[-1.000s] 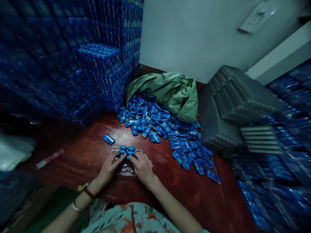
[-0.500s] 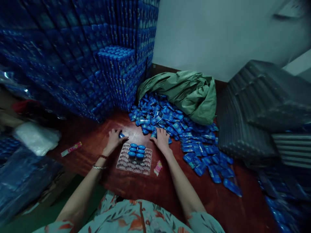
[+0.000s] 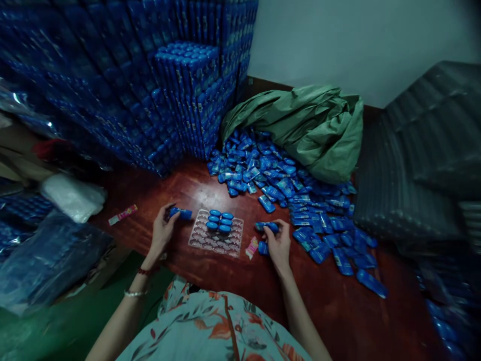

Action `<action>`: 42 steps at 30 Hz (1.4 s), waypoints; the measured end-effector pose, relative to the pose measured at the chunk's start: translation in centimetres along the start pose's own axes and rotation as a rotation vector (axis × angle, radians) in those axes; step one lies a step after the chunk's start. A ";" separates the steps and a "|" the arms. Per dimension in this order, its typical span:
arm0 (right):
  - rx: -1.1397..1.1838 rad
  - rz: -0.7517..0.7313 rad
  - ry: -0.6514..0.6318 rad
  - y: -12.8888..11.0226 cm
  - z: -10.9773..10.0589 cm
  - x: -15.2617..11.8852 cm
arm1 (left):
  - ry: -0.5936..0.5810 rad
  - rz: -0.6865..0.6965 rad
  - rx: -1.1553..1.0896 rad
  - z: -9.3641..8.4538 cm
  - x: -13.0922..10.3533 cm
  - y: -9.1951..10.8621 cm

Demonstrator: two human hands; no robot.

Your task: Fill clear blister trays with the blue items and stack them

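Observation:
My left hand [image 3: 164, 229] is closed on a small blue bottle [image 3: 182, 214], which lies sideways in its fingers left of the clear plastic tray [image 3: 200, 241]. Right of the tray, my right hand [image 3: 280, 244] pinches another small blue bottle [image 3: 271, 227]. A further blue piece [image 3: 262, 247] shows just under that hand; whether the hand touches it I cannot tell. Several glossy blue bottles [image 3: 220, 220] sit in two columns in the tray's upper middle, with bare cavities around them. A pink and yellow wrapper [image 3: 251, 247] lies between the tray and my right hand.
A heap of small blue bottles [image 3: 278, 175] spills from a green sack [image 3: 319, 125] by the wall. Packed blue trays [image 3: 195, 95] are stacked high at the left. Dark trays [image 3: 409, 165] stand at the right. Another pink wrapper [image 3: 123, 214] lies on the red-brown table [image 3: 240, 296].
Both hands have moved apart and toward me, away from the pile's edge. Each now carries a blue bottle. The view has shifted slightly; the tray's bottles stay as they were.

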State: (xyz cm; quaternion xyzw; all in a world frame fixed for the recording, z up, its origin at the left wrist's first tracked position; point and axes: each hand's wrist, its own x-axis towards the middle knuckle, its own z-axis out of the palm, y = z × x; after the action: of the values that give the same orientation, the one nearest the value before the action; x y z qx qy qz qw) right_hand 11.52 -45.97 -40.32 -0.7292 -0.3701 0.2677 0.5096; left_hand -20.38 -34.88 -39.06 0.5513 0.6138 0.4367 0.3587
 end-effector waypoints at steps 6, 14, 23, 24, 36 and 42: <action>0.067 -0.214 -0.203 -2.5 0.9 -4.5 | -0.094 0.163 0.070 0.0 -5.4 2.3; -0.425 -0.754 -0.373 -3.2 4.5 -5.6 | -0.360 0.685 0.272 2.5 -6.3 2.6; -0.990 -0.748 -0.745 -9.3 5.2 -4.3 | -0.600 0.809 0.396 2.6 -5.7 3.0; -1.005 -0.762 -0.761 -9.5 5.5 -4.3 | -0.618 0.819 0.429 2.8 -5.7 3.1; -0.671 -0.537 -0.144 -3.0 0.7 -5.1 | -0.372 0.773 0.346 3.0 -5.4 2.0; -1.108 -0.329 -0.368 -1.4 -3.9 -3.5 | -0.424 0.592 0.264 7.3 2.5 5.0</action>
State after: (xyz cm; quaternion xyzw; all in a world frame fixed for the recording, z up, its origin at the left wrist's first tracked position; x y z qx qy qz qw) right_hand 12.05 -50.63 -37.63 -0.7609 -0.6443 0.0745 0.0165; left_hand -12.16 -31.32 -36.91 0.8240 0.3913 0.3149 0.2621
